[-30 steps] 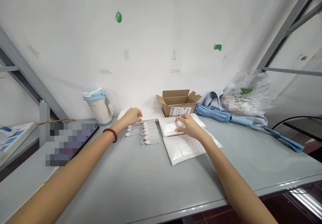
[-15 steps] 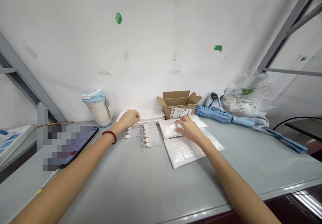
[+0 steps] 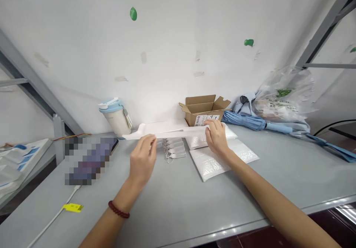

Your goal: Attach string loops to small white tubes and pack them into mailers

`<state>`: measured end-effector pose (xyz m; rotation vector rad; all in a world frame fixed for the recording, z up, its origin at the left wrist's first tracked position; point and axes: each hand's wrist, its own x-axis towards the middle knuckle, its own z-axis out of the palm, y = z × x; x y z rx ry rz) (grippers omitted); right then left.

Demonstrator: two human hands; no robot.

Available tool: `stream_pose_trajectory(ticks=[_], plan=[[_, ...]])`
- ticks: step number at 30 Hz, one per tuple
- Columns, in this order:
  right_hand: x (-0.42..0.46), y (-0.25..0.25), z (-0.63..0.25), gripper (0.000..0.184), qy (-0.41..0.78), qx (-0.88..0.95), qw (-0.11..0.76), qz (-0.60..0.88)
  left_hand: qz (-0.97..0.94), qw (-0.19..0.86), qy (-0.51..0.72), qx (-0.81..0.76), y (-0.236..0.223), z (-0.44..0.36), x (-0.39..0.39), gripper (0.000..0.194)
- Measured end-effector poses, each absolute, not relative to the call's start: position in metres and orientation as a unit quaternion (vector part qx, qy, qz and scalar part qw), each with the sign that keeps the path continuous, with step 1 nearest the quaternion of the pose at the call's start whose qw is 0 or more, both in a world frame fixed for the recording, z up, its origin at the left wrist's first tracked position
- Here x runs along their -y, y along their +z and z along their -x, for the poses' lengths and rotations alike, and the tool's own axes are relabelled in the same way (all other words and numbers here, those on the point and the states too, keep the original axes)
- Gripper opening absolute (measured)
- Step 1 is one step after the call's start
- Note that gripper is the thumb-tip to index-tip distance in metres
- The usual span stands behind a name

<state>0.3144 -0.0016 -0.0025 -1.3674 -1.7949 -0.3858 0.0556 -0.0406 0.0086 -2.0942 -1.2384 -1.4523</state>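
Between my two hands a thin white paper sheet (image 3: 171, 134) is stretched out nearly level, seen almost edge-on, its left end curling past my fingers. My left hand (image 3: 143, 157) pinches its near edge, with a dark red bead bracelet on the wrist. The right end is in the closed fingers of my right hand (image 3: 216, 136). Below the sheet lie several small white pieces with string loops (image 3: 176, 153), partly covered by it. Beneath my right hand are two white bubble mailers (image 3: 214, 166), overlapping. More white paper (image 3: 164, 125) lies behind, against the wall.
An open cardboard box (image 3: 201, 108) stands at the back. To its right lie a folded blue umbrella (image 3: 244, 121) and a plastic bag (image 3: 283, 99). On the left are a cream tumbler (image 3: 115, 120), a phone (image 3: 96, 159) and a white cable with a yellow tag (image 3: 73, 207).
A white sheet has come up from the paper at the back and is now held in both hands. My left hand has moved nearer; my right hand has left the mailer's surface. The view has shifted slightly.
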Motion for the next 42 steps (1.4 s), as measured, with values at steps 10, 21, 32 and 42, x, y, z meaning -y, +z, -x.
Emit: stream_pose_trajectory(ticks=[10, 21, 32, 42], plan=[[0.049, 0.021, -0.268, 0.066, -0.138, 0.857, 0.233, 0.439, 0.828, 0.076, -0.472, 0.292, -0.008, -0.081, 0.055, 0.033], [0.038, 0.016, -0.278, 0.089, -0.071, 0.841, 0.225, 0.487, 0.822, -0.002, -0.506, 0.262, -0.001, -0.086, 0.067, 0.031], [0.043, 0.014, -0.272, 0.086, -0.151, 0.856, 0.191, 0.455, 0.560, -0.517, -0.453, 0.463, 0.021, -0.043, 0.034, 0.035], [0.054, 0.012, -0.262, 0.069, -0.155, 0.891, 0.217, 0.368, 0.628, -0.465, -0.386, 0.490, 0.010, -0.071, 0.047, 0.021]])
